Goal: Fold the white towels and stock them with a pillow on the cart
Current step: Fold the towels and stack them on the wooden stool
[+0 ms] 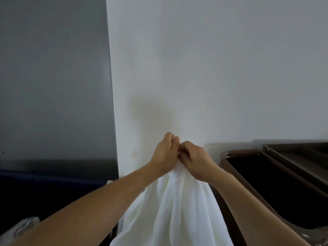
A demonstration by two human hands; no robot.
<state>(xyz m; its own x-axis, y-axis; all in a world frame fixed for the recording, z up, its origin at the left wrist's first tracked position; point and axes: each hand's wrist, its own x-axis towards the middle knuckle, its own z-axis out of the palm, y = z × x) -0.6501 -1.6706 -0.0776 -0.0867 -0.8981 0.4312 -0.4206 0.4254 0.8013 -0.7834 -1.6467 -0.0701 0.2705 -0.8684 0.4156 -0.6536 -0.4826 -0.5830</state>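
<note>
White towel [174,206], pinched by both hands' fingers [184,148]

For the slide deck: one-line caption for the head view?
Left hand and right hand grip a hanging white cloth towel together before a white wall, beside a dark brown cart.

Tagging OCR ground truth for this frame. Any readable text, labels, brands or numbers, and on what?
None readable.
Towel, held up by left hand and right hand: plain white, no tag or print visible.
Cart: dark brown frame, no label visible.
Wall: bare, only a faint stain, no sign.
White object at lower left: too blurred to tell any marking.
</note>
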